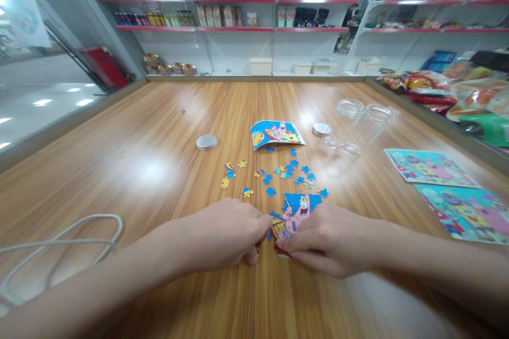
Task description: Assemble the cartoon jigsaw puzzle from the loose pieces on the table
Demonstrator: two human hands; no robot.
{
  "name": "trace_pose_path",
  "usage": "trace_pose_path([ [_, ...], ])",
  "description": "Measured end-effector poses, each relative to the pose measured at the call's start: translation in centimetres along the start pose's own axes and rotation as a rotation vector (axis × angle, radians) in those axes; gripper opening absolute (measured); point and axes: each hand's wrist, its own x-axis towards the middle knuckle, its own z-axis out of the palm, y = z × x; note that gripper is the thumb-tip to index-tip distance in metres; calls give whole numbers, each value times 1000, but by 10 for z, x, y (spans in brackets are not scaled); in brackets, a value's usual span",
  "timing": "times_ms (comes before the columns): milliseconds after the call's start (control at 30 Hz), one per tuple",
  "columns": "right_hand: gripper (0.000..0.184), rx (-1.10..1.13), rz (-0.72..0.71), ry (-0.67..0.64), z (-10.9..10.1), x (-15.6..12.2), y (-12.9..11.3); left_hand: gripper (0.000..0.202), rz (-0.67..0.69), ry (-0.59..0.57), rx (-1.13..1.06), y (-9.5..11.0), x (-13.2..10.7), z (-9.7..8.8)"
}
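Observation:
A partly joined cartoon jigsaw [296,212] lies on the wooden table [159,169] right in front of me. My left hand [233,230] has its fingers curled and pinched at the jigsaw's left edge. At the lower right edge, my right hand [332,238] pinches the jigsaw with its fingers pressed together. Several loose blue and yellow puzzle pieces [278,175] lie scattered just beyond the hands. A printed picture card [276,134] lies further back.
Two round metal lids [207,142] [321,128] and clear plastic jars [360,116] sit mid-table. Two finished puzzle sheets [429,167] [465,212] lie at the right, snack bags [457,90] behind them. A white cable [67,241] loops at the left. Store shelves [234,10] stand behind.

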Motion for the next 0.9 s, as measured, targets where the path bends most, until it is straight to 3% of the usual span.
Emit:
trace_pose_path([
  [200,15,-7,26,11,-1,-1,-2,20,148,48,-83,1,0,5],
  [400,13,33,64,-5,0,-1,1,15,158,76,-107,2,4,10],
  [600,12,41,29,15,-1,-2,3,11,148,143,9,2,8,17],
  [900,14,18,35,11,0,-2,3,10,187,186,-41,-1,10,22],
])
